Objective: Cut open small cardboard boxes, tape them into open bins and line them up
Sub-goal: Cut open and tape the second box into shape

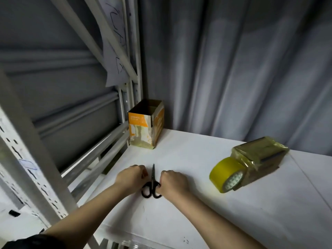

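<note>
Black scissors point(152, 184) lie closed on the white table point(197, 203), blades pointing away from me. My left hand point(130, 178) rests as a fist just left of the handles, touching them. My right hand point(173, 182), fingers also curled, sits on the right side against the handle loop. An orange and white cardboard box point(145, 125) with its top cut open stands upright in the far left corner. A box wrapped in yellowish tape point(258, 157) lies at the right, with a yellow tape roll point(228, 174) leaning against it.
A white metal shelving frame point(36, 150) with slotted uprights runs along the table's left edge. Grey curtain point(233, 69) hangs behind the table. A paper sheet with handwriting point(115, 56) is stuck on the frame above the open box.
</note>
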